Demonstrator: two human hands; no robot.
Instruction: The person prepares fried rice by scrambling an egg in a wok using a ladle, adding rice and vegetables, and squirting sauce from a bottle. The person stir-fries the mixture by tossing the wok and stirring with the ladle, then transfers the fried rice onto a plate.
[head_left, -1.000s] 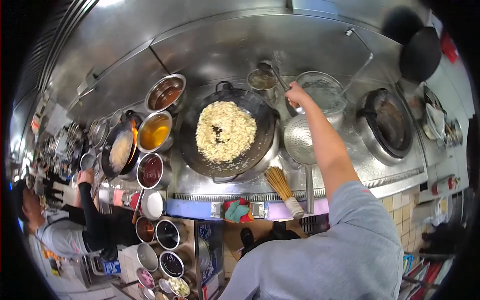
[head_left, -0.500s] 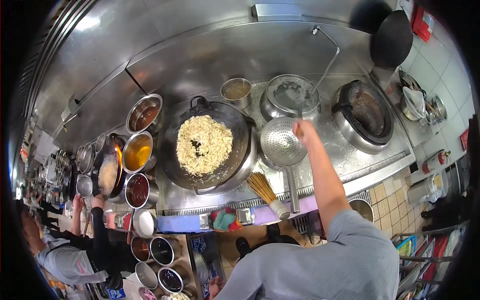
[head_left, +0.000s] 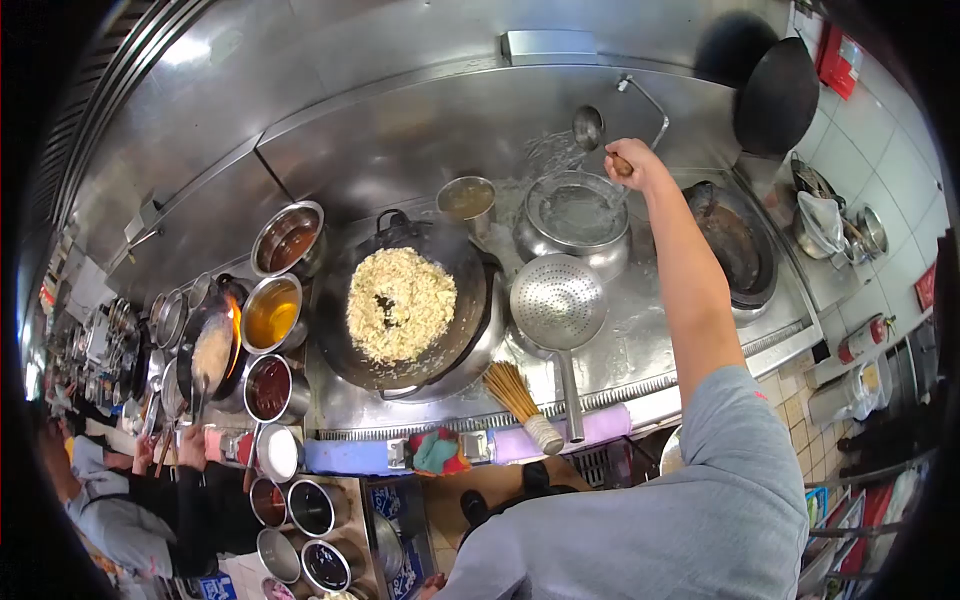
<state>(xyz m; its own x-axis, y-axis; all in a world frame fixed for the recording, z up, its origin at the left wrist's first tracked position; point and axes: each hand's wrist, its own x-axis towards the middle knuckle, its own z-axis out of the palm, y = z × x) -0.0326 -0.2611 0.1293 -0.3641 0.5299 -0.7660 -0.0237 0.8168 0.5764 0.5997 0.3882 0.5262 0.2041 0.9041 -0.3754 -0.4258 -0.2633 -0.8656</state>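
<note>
My right hand (head_left: 636,163) is wrapped round the wooden-ended handle of a ladle (head_left: 588,127), raised above the round steel pot (head_left: 572,248) at the back of the stove. Water splashes off the steel wall beside the ladle's bowl. Below the pot, a perforated strainer (head_left: 558,300) lies with its handle toward me. To the left, a large black wok (head_left: 462,335) holds a ring of pale fried rice (head_left: 402,305). Only a little of my left hand (head_left: 432,584) shows at the bottom edge, low beside my body; its fingers are not clear.
A bamboo brush (head_left: 522,405) lies at the stove's front edge, near a bunched cloth (head_left: 438,452). Steel pots of sauce (head_left: 272,312) line the left side. A co-worker (head_left: 120,510) handles a flaming wok (head_left: 228,365) there. Another burner (head_left: 735,245) stands right.
My right hand has risen away from the pot, bringing the ladle up into view. Water now splashes against the back wall. The co-worker's hands have shifted, with a ladle now in the flaming wok.
</note>
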